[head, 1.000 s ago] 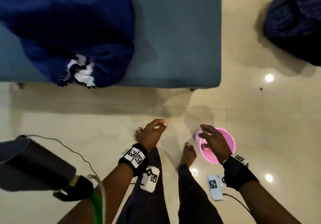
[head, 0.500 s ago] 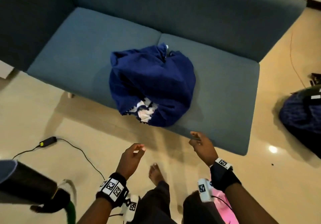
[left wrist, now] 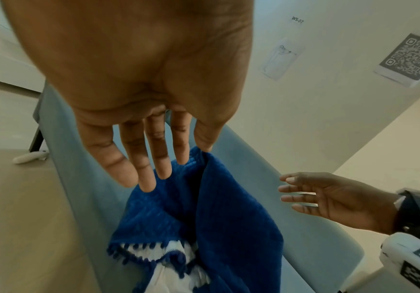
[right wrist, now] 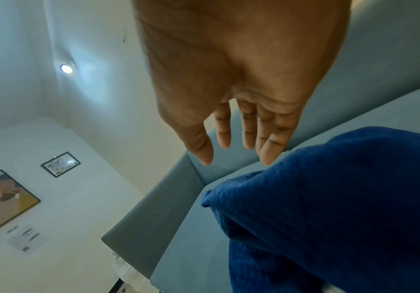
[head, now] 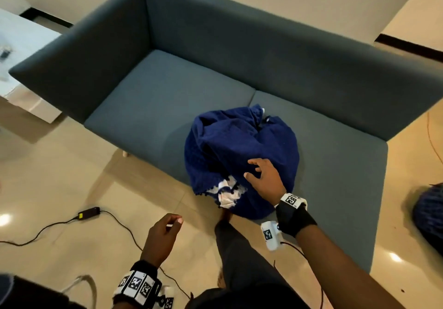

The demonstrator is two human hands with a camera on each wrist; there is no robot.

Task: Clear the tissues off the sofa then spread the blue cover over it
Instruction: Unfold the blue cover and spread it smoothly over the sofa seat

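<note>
A crumpled blue cover (head: 239, 150) with a white patterned edge lies bundled on the front of the grey-blue sofa's (head: 167, 97) seat, near the middle seam. My right hand (head: 260, 176) is over its near side, fingers straight and spread; I cannot tell if it touches the cloth. The right wrist view shows that hand (right wrist: 241, 138) just above the cover (right wrist: 329, 198). My left hand (head: 167, 229) hangs over the floor short of the sofa and holds nothing. In the left wrist view its fingers (left wrist: 151, 162) are straight, pointing at the cover (left wrist: 198, 218). No tissues show on the seat.
A black power adapter (head: 88, 211) and its cable trail over the tiled floor at the left. A white table (head: 21, 45) stands beyond the sofa's left arm. A dark blue bag (head: 429, 215) lies on the floor at the right. My leg (head: 239, 256) stands before the sofa.
The view has lifted from the floor and a pink bowl to the whole sofa. My right hand has reached forward over the blue cover. The left hand stays back over the floor.
</note>
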